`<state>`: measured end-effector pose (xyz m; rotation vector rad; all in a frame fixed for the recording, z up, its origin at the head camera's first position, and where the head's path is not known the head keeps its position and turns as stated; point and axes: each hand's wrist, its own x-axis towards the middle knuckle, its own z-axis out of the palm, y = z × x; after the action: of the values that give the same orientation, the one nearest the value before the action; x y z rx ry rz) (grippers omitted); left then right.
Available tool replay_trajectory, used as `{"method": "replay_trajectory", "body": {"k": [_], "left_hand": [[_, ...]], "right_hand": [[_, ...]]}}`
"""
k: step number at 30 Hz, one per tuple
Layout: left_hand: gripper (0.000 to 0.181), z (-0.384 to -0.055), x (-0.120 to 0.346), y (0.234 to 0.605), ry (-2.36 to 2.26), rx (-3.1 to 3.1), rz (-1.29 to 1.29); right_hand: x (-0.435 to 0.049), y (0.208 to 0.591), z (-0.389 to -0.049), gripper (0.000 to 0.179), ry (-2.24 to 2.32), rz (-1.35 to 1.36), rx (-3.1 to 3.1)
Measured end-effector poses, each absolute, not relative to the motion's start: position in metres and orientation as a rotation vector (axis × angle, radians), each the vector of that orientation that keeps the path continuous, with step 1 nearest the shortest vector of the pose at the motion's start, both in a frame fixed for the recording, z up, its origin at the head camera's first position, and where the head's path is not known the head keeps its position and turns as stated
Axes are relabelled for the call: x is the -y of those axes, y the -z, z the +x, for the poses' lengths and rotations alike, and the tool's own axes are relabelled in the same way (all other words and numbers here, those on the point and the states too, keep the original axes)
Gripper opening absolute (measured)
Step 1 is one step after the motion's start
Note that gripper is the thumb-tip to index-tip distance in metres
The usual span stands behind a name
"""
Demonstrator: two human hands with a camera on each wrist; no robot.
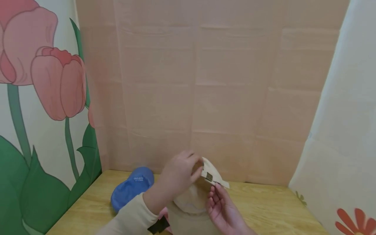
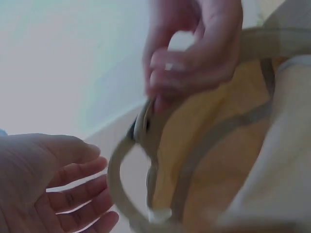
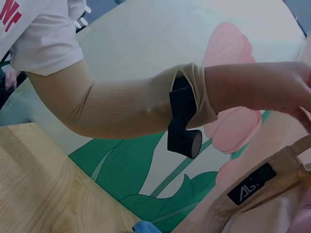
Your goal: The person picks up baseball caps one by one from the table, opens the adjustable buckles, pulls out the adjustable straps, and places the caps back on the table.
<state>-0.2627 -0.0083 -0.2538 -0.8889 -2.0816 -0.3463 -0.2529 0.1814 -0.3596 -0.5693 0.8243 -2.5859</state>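
A beige baseball cap (image 1: 192,195) is in front of me in the head view, its brim toward me and its back strap raised. My right hand (image 1: 224,209) pinches the strap near a small dark-metal buckle (image 1: 209,176); in the left wrist view, the right hand's fingertips (image 2: 167,80) grip the strap's end. My left hand (image 1: 180,171) is beside the strap. The left wrist view shows the left hand (image 2: 63,187) with loosely bent, spread fingers, next to the strap loop (image 2: 116,179) and holding nothing. A black label (image 3: 251,183) marks the cap's inner band in the right wrist view.
A blue cap (image 1: 130,187) with white lettering lies on the wooden table (image 1: 264,209) to the left. Something pink (image 1: 164,213) shows partly below my left forearm. A black wrist camera (image 3: 184,124) sits on the left sleeve. Walls with printed flowers enclose the table.
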Motion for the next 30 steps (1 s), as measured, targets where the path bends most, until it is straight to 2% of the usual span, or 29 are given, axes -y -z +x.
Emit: {"method": "replay_trajectory", "body": {"k": [7, 13, 22, 30], "left_hand": [[0.026, -0.256, -0.018, 0.272, -0.145, 1.962, -0.755], [0.032, -0.253, -0.021, 0.275, -0.211, 1.999, -0.686], [0.026, -0.246, -0.022, 0.269, -0.258, 2.073, -0.655], [0.028, -0.246, -0.027, 0.276, -0.361, 2.018, -0.645]], "right_hand": [[-0.178, 0.361, -0.255, 0.045, 2.586, -0.584, -0.797], [-0.177, 0.364, -0.255, 0.042, 2.592, -0.589, -0.791], [-0.174, 0.365, -0.255, 0.038, 2.608, -0.595, -0.790], [-0.171, 0.366, -0.255, 0.036, 2.639, -0.589, -0.810]]}}
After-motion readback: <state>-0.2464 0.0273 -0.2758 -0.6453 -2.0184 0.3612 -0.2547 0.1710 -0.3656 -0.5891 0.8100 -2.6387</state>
